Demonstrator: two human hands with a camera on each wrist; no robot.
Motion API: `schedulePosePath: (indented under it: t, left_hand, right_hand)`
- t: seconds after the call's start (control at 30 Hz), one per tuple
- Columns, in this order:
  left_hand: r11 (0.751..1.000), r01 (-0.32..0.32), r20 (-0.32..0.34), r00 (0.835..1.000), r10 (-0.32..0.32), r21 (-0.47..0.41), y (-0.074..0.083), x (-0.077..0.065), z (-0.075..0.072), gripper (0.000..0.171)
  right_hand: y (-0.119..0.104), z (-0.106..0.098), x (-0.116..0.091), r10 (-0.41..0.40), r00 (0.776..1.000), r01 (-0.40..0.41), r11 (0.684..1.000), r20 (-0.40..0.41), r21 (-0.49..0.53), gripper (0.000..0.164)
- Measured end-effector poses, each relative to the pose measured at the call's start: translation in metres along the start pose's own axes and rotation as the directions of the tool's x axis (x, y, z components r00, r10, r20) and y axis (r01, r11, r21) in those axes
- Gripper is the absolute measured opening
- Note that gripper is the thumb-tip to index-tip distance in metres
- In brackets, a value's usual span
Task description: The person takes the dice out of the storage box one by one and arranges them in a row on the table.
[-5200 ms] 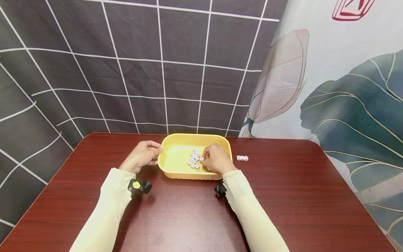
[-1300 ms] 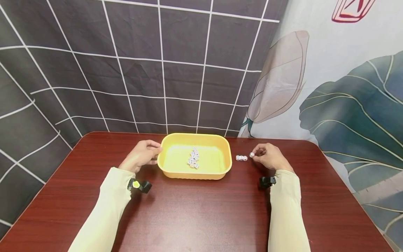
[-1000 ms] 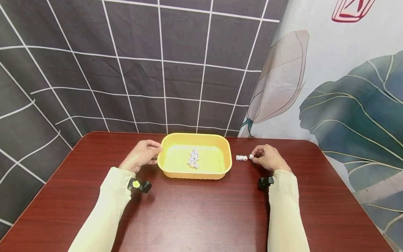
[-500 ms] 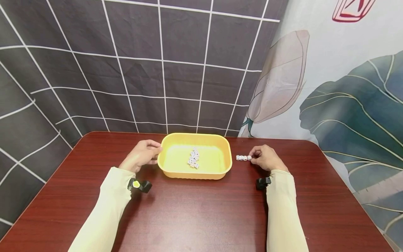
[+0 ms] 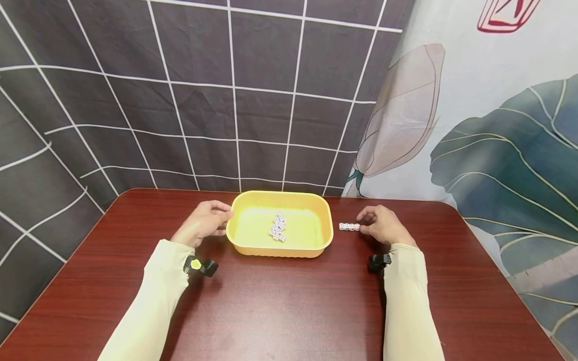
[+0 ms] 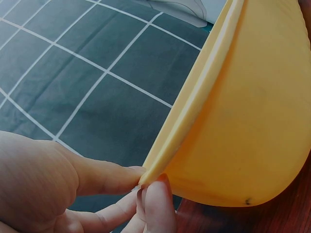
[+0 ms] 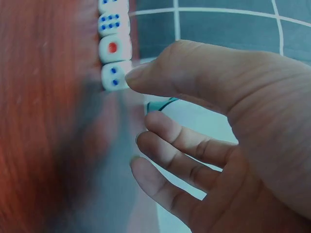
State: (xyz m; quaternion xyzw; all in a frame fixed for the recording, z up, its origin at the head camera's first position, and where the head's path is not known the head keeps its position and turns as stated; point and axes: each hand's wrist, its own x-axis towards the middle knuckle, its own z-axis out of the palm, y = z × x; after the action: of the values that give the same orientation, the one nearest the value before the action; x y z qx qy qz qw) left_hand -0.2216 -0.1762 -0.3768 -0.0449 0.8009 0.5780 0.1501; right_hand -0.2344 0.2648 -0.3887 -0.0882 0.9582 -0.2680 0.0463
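Observation:
My left hand (image 5: 203,224) pinches the left rim of a yellow plastic tub (image 5: 277,252); in the left wrist view, thumb and finger grip the tub's edge (image 6: 192,109) from both sides. A small heap of white dice (image 5: 278,228) lies inside the tub. To the tub's right, several dice (image 5: 349,227) form a straight row on the table. My right hand (image 5: 381,224) is at the row's right end, fingers spread and holding nothing. In the right wrist view its thumb tip overlaps the end die (image 7: 114,76), which shows two blue dots; the neighbouring die (image 7: 112,47) shows one red dot.
The dark red wooden table (image 5: 289,301) carries the tub and the row. Behind it hangs a dark cloth with a white grid (image 5: 262,115), and at the right a leaf-patterned cloth (image 5: 510,150). Black wrist cameras (image 5: 379,261) sit on both cuffs.
My right hand took a die from the tub, set it at the right end of the row and slid it against the others, then loosened its fingers. The left hand stays on the rim.

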Motion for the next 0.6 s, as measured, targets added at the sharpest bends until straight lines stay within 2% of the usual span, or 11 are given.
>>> schedulePosePath:
  t: [0.2, 0.6]
  left_hand:
    - [1.0, 0.005, -0.007, 1.0, -0.005, 0.012, -0.001, 0.001, 0.0, 0.036]
    - [1.0, 0.005, -0.009, 1.0, -0.005, 0.015, -0.001, 0.002, 0.0, 0.036]
  right_hand:
    - [-0.01, -0.004, 0.0, -0.043, 0.999, 0.043, 0.999, -0.031, 0.007, 0.024]
    - [-0.037, -0.011, -0.004, -0.056, 0.997, 0.055, 0.998, -0.061, -0.009, 0.027]
